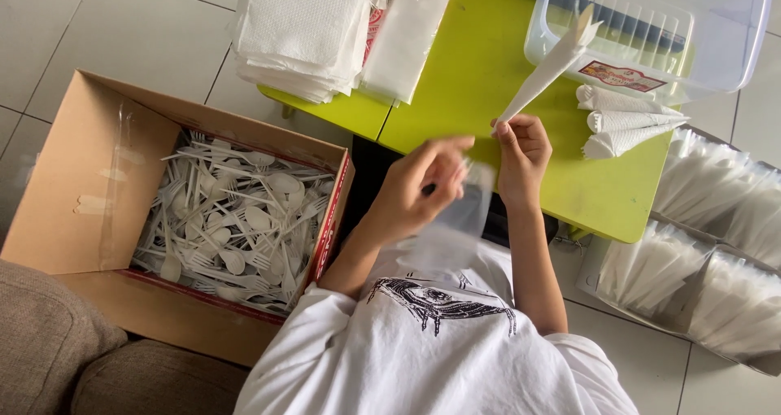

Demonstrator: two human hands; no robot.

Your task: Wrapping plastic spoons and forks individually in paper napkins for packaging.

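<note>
Right hand [521, 156]: grip pinched together on the narrow end of the rolled napkin cone [547, 72], held tilted above the green worktop [480, 73]. Left hand [419, 189]: grip closed on a clear plastic sleeve [460, 220], just beside the cone tip. Cone is light, soft paper w/ utensil tips showing at the wide end; probably crushes easily, so hold near the tight end. Sleeve: thin, limp, likely slippery. Three finished cones [626, 122] lie on worktop; box of white plastic cutlery [236, 220] on floor.
</note>
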